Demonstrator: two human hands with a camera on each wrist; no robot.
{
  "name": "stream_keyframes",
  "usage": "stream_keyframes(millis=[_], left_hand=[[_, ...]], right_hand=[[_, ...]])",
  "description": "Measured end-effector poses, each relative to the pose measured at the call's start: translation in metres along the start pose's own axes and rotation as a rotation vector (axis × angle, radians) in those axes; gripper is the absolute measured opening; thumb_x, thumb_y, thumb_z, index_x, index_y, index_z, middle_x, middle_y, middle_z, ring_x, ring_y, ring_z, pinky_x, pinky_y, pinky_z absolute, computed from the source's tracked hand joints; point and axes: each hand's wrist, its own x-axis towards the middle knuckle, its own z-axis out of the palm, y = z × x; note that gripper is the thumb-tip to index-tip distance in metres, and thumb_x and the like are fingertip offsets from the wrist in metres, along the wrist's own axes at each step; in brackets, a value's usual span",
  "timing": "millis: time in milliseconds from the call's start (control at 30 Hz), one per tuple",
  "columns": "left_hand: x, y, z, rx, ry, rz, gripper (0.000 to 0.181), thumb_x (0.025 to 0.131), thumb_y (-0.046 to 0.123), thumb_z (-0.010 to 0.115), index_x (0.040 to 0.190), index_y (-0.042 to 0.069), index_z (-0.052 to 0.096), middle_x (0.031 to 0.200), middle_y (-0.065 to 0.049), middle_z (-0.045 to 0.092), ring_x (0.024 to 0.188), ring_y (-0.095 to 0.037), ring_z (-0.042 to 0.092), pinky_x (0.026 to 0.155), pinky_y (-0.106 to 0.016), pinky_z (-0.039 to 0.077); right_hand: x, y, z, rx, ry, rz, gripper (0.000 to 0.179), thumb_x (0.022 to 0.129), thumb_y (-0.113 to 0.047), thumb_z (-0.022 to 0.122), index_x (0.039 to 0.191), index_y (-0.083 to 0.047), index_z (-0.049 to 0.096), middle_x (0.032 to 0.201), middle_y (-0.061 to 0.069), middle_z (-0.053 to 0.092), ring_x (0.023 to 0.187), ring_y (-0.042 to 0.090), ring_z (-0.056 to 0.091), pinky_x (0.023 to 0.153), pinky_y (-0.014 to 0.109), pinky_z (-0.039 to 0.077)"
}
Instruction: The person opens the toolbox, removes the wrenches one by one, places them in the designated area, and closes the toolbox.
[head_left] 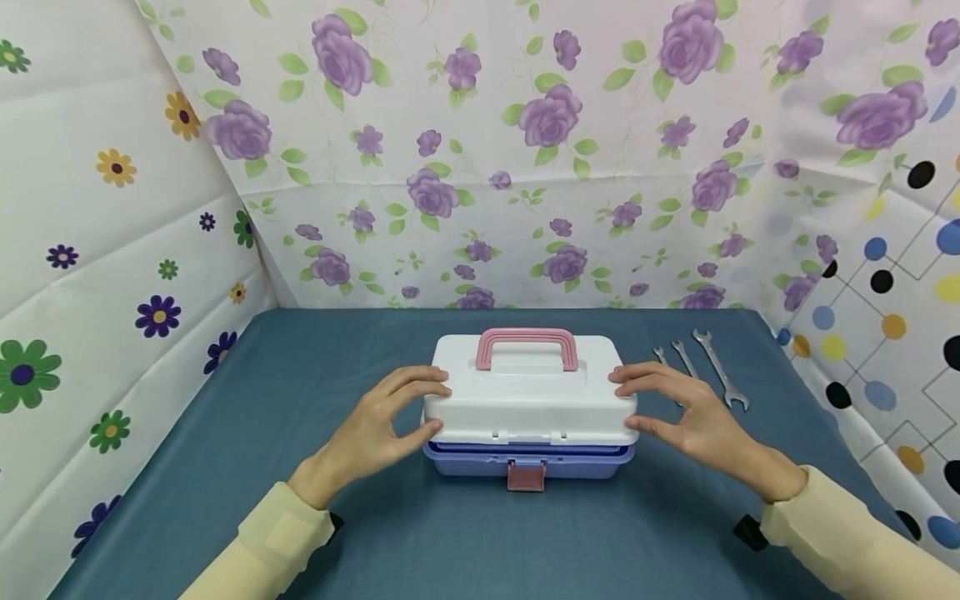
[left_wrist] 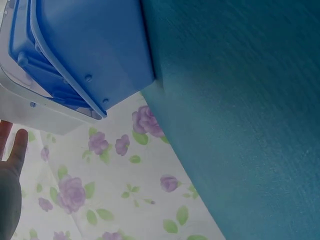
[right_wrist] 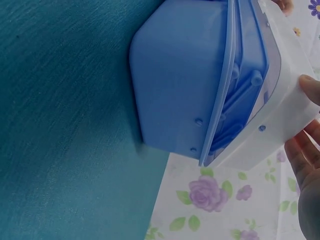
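A toolbox with a blue base (head_left: 468, 465) and a white lid (head_left: 528, 417) sits on the table. The lid is raised a little along the front, and blue inner parts (right_wrist: 245, 75) show in the gap at its end. On top stands a pink handle (head_left: 527, 335); the pink front latch (head_left: 527, 477) hangs loose. My left hand (head_left: 375, 425) holds the lid's left end, thumb at the front and fingers farther back. At the opposite end my right hand (head_left: 693, 417) grips the lid the same way, its thumb (right_wrist: 311, 89) on the white side.
Several open-end wrenches (head_left: 720, 367) lie behind and beside my right hand. A blue-green cloth covers the table (head_left: 480, 550). Floral sheets (head_left: 480, 167) hang at the back, and patterned sheets enclose the left and right sides.
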Motion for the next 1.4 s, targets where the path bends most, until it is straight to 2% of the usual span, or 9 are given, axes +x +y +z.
stream_keyframes(millis=[200,467,567,700,833,1000,1167,1400], left_hand=[[0.001,0.004,0.002,0.052,-0.037,0.021,0.042,0.092,0.009,0.077,0.13,0.015,0.062,0.145,-0.006,0.054,0.136,-0.026,0.05,0.113,-0.042,0.045],[0.008,0.01,0.008,0.103,-0.09,0.197,0.054,0.091,-0.001,0.067,0.143,0.01,0.058,0.15,-0.009,0.053,0.143,-0.029,0.046,0.125,-0.047,0.03],[0.01,0.012,0.011,0.129,-0.103,0.244,0.06,0.09,-0.004,0.065,0.147,0.008,0.056,0.153,-0.011,0.053,0.145,-0.029,0.045,0.124,-0.047,0.031],[0.011,0.013,0.015,0.134,-0.115,0.27,0.062,0.089,-0.006,0.062,0.15,0.006,0.054,0.155,-0.012,0.052,0.146,-0.029,0.045,0.124,-0.046,0.031],[0.01,0.013,0.019,0.143,-0.106,0.268,0.056,0.094,0.003,0.065,0.149,0.008,0.056,0.154,-0.01,0.054,0.144,-0.027,0.049,0.123,-0.045,0.033],[0.003,0.011,0.026,0.195,-0.047,0.29,0.049,0.094,0.02,0.077,0.141,0.011,0.065,0.145,-0.005,0.063,0.135,-0.023,0.058,0.119,-0.04,0.04],[0.001,0.006,0.03,0.192,0.017,0.337,0.05,0.089,0.018,0.083,0.136,0.008,0.069,0.138,-0.005,0.068,0.127,-0.023,0.065,0.114,-0.04,0.046],[0.006,0.005,0.033,0.166,0.007,0.353,0.048,0.088,0.016,0.084,0.133,0.007,0.071,0.136,-0.006,0.069,0.126,-0.022,0.065,0.111,-0.039,0.048]], right_hand=[[-0.002,-0.001,0.0,0.004,0.002,-0.001,0.064,0.066,0.02,0.086,0.122,-0.008,0.071,0.131,0.018,0.065,0.129,0.02,0.059,0.107,0.018,0.046],[-0.003,-0.001,0.001,0.004,-0.014,-0.038,0.064,0.066,0.02,0.086,0.123,-0.006,0.07,0.132,0.019,0.065,0.131,0.021,0.058,0.108,0.019,0.046],[-0.004,-0.001,0.0,0.003,-0.018,-0.054,0.065,0.066,0.019,0.086,0.124,-0.005,0.07,0.132,0.02,0.064,0.131,0.021,0.058,0.108,0.02,0.046],[-0.006,-0.002,0.0,-0.006,-0.017,-0.071,0.065,0.065,0.019,0.086,0.124,-0.006,0.07,0.132,0.02,0.065,0.131,0.021,0.058,0.107,0.02,0.047],[-0.008,-0.003,0.002,-0.007,-0.033,-0.069,0.065,0.066,0.019,0.086,0.123,-0.007,0.07,0.133,0.018,0.064,0.131,0.021,0.057,0.108,0.019,0.046],[-0.011,-0.004,0.004,-0.022,-0.089,-0.012,0.06,0.071,0.016,0.086,0.122,-0.012,0.07,0.134,0.014,0.062,0.133,0.019,0.054,0.112,0.019,0.042],[-0.014,-0.004,0.005,-0.052,-0.112,0.044,0.057,0.075,0.013,0.086,0.121,-0.016,0.07,0.135,0.011,0.062,0.133,0.018,0.054,0.113,0.019,0.04],[-0.019,-0.004,0.003,-0.1,-0.1,0.02,0.059,0.072,0.013,0.088,0.119,-0.017,0.07,0.135,0.01,0.063,0.131,0.02,0.055,0.113,0.017,0.04]])
